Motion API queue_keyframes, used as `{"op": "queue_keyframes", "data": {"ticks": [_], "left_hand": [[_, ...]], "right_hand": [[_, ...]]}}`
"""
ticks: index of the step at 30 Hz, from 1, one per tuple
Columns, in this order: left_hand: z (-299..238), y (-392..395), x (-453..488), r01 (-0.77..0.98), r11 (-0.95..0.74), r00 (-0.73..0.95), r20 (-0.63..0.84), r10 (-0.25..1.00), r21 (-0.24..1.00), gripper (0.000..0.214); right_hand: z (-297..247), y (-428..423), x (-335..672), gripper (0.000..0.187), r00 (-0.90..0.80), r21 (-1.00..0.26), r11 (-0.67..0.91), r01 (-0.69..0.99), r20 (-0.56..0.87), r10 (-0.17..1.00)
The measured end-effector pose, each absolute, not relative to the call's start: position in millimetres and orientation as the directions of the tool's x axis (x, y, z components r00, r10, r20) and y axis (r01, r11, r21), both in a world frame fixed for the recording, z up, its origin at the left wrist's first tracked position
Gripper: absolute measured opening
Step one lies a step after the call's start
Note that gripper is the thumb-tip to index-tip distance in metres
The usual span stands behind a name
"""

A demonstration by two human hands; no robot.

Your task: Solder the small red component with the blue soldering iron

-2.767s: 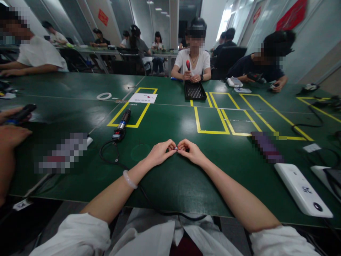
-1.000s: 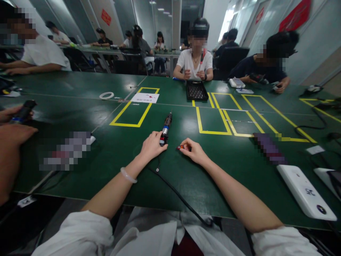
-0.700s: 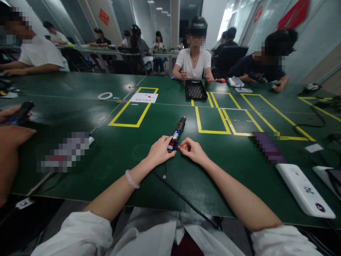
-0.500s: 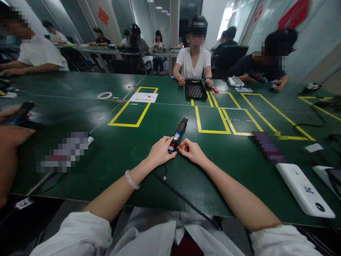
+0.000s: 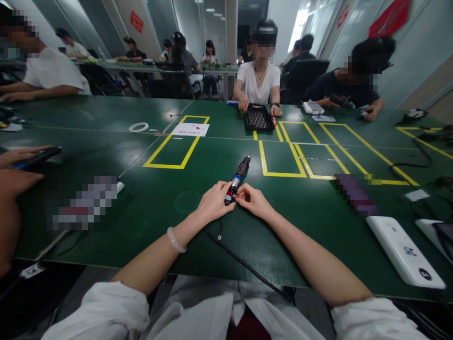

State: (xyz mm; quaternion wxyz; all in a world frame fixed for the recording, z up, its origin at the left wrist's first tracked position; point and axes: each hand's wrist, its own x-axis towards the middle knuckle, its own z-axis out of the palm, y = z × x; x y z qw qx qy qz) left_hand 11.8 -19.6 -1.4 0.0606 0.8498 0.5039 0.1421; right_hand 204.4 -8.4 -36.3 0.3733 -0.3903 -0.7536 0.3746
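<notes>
My left hand [image 5: 214, 202] is closed round the rear end of an electric screwdriver [image 5: 241, 171], which lies on the green table with its thin bit pointing away from me. Its body is dark at the front, with a blue and silver section and red and black parts exposed near my fingers. Beside that rear end, my right hand [image 5: 257, 201] pinches a small red thing, mostly hidden by the fingers. A black cable [image 5: 247, 267] runs toward me over the table edge. Below my left hand hangs a thin wire with a ring terminal [image 5: 219, 237].
Yellow tape outlines [image 5: 285, 175] mark the table. Across from me, a person in white has both hands by a black tray [image 5: 260, 127]. A white power bank [image 5: 405, 252] lies at right, a phone [image 5: 356, 194] beyond it. Another person's hand [image 5: 26, 165] is at left.
My hands stay nearly in place; the fingers of my right hand shift slightly, covering more of the red thing. The person opposite has brought a red-handled item down beside the tray.
</notes>
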Motion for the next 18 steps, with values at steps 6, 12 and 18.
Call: {"op": "queue_keyframes", "data": {"ticks": [6,12,18], "left_hand": [[0.5,-20.3,16.5,0.868,-0.448,0.414,0.185,0.891,0.214,0.057],[1.7,-20.0,19.3,0.884,-0.439,0.405,0.208,0.89,0.157,0.054],[6.9,-19.1,15.8,0.902,-0.418,0.393,0.195,0.899,0.11,0.053]], "right_hand": [[-31.7,-10.3,206.5,0.015,-0.434,-0.813,0.466,0.349,0.301,0.849],[-31.2,-11.4,206.9,0.025,-0.452,-0.813,0.482,0.328,0.313,0.835],[-33.4,-10.4,210.0,0.028,-0.46,-0.829,0.466,0.31,0.298,0.836]]}}
